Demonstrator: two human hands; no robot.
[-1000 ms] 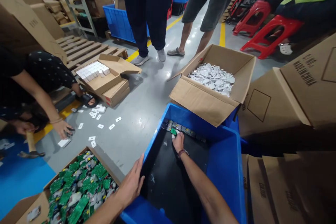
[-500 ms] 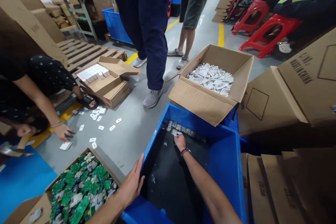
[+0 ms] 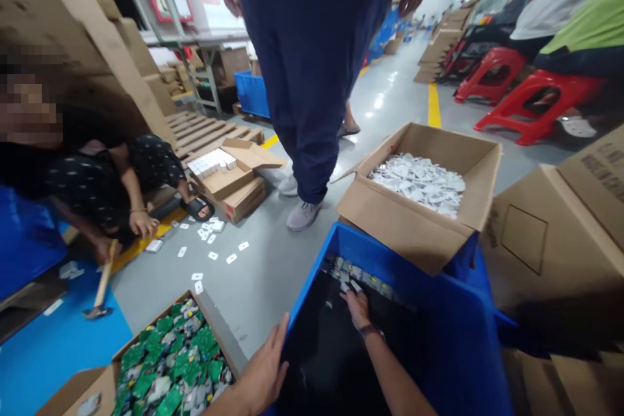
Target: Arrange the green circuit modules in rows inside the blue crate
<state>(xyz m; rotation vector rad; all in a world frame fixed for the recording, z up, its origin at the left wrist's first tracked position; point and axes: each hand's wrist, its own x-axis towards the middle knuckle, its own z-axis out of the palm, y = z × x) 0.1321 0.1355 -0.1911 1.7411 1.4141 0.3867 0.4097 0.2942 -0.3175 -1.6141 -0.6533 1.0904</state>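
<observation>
My right hand [image 3: 357, 307] reaches down into a deep blue bin [image 3: 487, 312] and pinches a small pale grey part [image 3: 351, 286]; its exact kind I cannot make out. Just beyond the fingertips, a row of small grey and yellow electronic modules [image 3: 363, 277] lies along the bin's far wall, on a dark bottom. My left hand [image 3: 266, 367] rests on the bin's left rim, fingers stretched out and thumb on the inner side. Left of it stands a carton of green circuit boards [image 3: 170, 364] with grey parts attached.
Beyond the bin sits an open carton [image 3: 394, 234] of white plastic pieces [image 3: 419, 182]. A person stands ahead in dark trousers [image 3: 312, 78]. At left a crouching person's hand holds a hammer [image 3: 101, 292]; small white pieces [image 3: 213, 255] lie scattered on the floor. Cartons [image 3: 536, 240] crowd the right side.
The view has shifted, so the bin appears lower and further right. My right hand stays by the module row with a pale part. The standing person has come closer; the crouching person's hand has drawn back.
</observation>
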